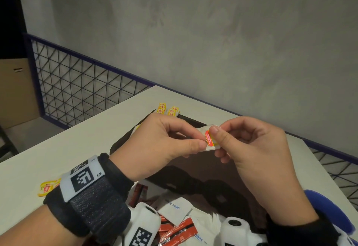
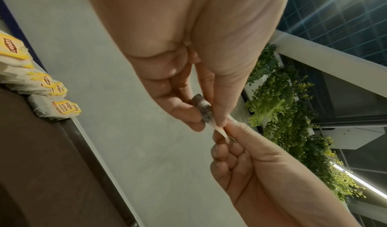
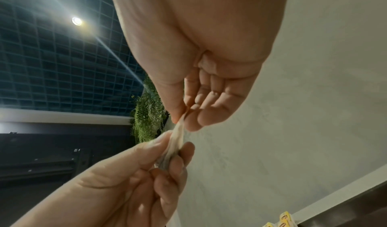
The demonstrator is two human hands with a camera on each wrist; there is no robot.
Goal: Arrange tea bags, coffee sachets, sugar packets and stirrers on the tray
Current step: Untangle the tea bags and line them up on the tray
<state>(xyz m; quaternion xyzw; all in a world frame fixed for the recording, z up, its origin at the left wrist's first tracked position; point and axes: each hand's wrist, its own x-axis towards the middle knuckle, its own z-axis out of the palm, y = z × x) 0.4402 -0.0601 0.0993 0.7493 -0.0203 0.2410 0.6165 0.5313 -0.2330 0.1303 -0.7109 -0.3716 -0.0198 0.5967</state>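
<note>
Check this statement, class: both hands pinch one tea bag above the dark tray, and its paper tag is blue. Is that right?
Not quite. The left hand and right hand do pinch one tea bag above the dark tray, but its paper tag is red and yellow, not blue. The head view shows this.

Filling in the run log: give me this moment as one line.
phase: handling tea bag | left hand: pinches it | right hand: pinches its tag | position: above tray | placed: tea bags at far edge
</note>
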